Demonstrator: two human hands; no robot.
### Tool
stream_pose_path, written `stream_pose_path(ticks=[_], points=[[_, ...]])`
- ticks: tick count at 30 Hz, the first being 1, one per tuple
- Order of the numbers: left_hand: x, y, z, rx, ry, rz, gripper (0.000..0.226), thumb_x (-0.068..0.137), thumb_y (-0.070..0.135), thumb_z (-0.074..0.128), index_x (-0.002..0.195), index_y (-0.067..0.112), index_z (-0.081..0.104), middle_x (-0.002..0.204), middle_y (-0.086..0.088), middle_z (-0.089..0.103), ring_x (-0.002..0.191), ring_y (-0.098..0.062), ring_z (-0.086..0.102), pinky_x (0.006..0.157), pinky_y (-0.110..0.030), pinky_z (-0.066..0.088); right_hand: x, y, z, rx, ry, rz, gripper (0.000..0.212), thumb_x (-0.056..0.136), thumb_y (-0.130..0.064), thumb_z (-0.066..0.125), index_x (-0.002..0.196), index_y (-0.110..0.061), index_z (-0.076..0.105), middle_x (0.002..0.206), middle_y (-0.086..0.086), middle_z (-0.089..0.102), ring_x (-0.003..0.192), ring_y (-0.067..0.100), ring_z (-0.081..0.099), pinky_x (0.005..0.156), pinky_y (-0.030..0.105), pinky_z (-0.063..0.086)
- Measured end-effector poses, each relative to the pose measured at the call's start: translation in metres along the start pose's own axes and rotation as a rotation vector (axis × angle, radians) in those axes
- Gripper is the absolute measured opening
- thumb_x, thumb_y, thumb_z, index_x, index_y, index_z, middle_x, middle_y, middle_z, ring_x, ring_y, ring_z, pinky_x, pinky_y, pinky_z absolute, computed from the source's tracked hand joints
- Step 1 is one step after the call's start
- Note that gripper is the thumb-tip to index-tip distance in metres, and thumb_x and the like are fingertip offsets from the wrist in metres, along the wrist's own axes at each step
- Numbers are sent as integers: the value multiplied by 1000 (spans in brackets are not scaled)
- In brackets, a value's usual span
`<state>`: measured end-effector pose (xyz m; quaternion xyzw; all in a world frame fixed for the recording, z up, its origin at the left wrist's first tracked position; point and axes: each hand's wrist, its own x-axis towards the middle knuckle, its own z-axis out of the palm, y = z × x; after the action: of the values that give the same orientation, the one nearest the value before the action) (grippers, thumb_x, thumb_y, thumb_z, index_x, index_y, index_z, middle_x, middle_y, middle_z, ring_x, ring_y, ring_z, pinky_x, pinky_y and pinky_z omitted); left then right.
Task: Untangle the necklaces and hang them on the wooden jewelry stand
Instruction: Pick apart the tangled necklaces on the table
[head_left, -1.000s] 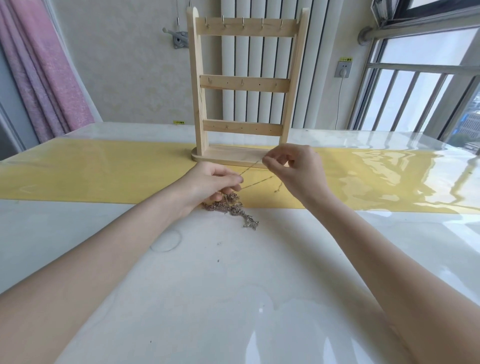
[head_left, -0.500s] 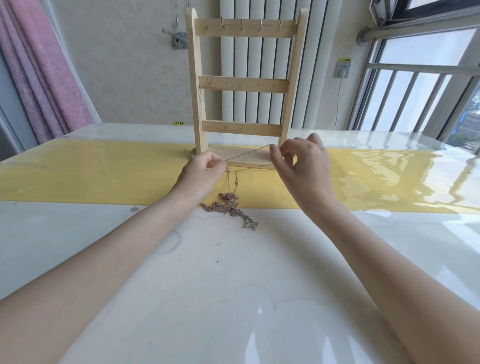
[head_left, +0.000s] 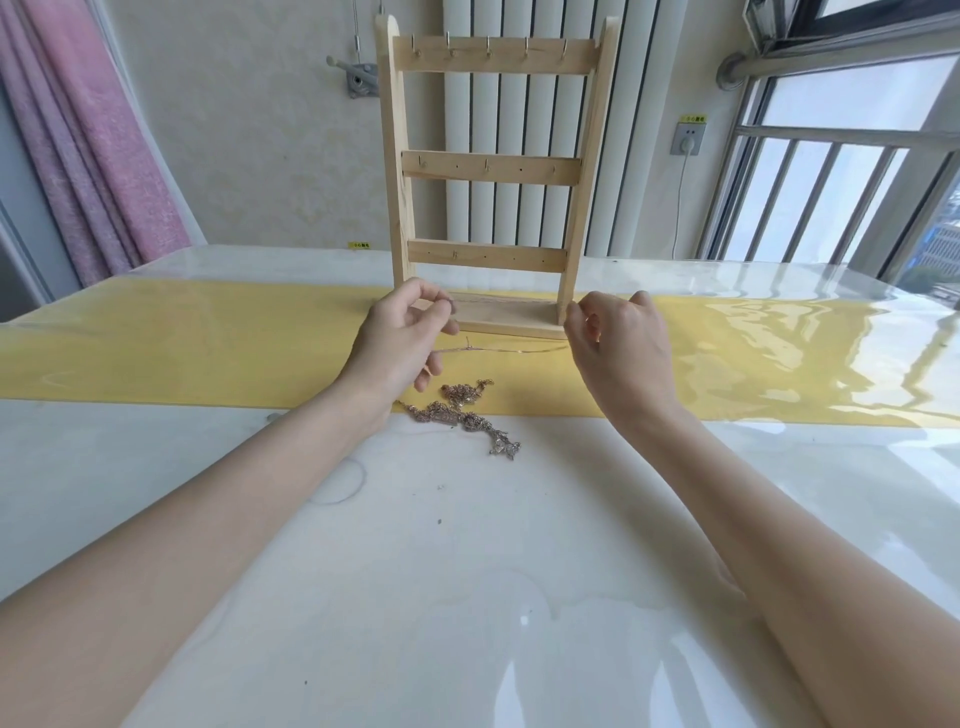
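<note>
White glossy tabletop (head_left: 467, 597) was seen nearest, with a yellow runner (head_left: 182, 353) laid across it further back. A tangled clump of chains (head_left: 462, 415) was left lying on the near edge of the runner, just in front of the left hand (head_left: 400, 348). One thin chain (head_left: 498, 351) was stretched level between both hands, raised clear of the clump. It was pinched by the left hand's curled fingers; the right hand (head_left: 618, 348) was likewise closed on its other end. The wooden jewelry stand (head_left: 493, 171) was placed upright just behind the hands, hooks on the top rail bare. For the hang, the loop should be kept taut and lifted straight to a top hook, so no snag on the lower rails is risked. A radiator and window were seen beyond.
</note>
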<state>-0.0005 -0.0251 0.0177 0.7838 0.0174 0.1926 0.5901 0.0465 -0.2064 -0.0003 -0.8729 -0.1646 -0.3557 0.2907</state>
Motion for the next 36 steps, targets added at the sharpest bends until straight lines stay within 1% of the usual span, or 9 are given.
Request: stream_pose_path(ticks=[5,8,10,14,17,19,23,28,36], points=[[-2,2,1,42,-107,-156,19,95,13,44,78,19,49,64,-3,68,33,-6,35,32,-12,20,0,2,2,-22,-91,43,29,102,-20,31,80,-6,45,64,11,50,65,37,42,64,35,21],[-1,1,3,-4,-92,-154,15,95,11,43,82,18,48,54,0,64,42,-8,41,34,-14,24,0,5,3,-27,-113,75,33,102,-20,31,84,-1,51,69,15,54,68,38,45,60,38,26],[0,1,4,-29,-69,-146,8,93,9,45,93,16,47,63,0,63,49,-9,43,35,-13,27,0,8,5,-28,-123,102,34,101,-19,32,85,2,54,72,18,59,70,40,50,61,42,35],[0,2,5,-49,-1,-90,25,89,2,45,110,16,40,82,1,47,59,-11,43,38,-11,32,-2,11,7,-48,-212,175,24,94,-13,39,90,-1,59,81,17,66,77,39,56,63,40,43],[-4,9,8,-161,-49,-74,30,86,-5,38,106,17,43,86,-2,43,53,-9,42,37,-13,29,-6,5,10,-80,-331,138,25,93,-15,47,113,-8,60,109,9,65,104,31,49,70,32,35],[-6,14,11,-205,-86,-52,32,85,-7,36,105,17,44,87,-2,42,49,-7,40,38,-14,27,-5,-7,7,71,-352,89,27,92,-13,52,117,-11,61,116,4,62,108,23,46,70,22,29],[-10,18,15,-222,-106,-9,36,85,-11,34,106,17,43,87,-2,44,45,-6,39,38,-15,26,-4,-30,-6,891,-718,265,25,91,-7,59,116,-9,62,103,6,71,93,7,63,69,5,41],[-10,18,13,-224,-101,-5,35,86,-11,34,104,17,44,86,-1,43,44,-4,38,37,-15,25,-9,-32,0,988,-709,358,10,88,-10,65,80,-15,65,73,-4,68,73,5,62,71,17,40],[-8,12,7,-142,-111,51,20,91,-3,44,86,13,55,73,2,41,47,-4,37,40,-15,28,-8,-28,-2,1051,-669,457,6,89,-18,64,84,-15,66,71,-6,66,74,7,60,79,26,37]])
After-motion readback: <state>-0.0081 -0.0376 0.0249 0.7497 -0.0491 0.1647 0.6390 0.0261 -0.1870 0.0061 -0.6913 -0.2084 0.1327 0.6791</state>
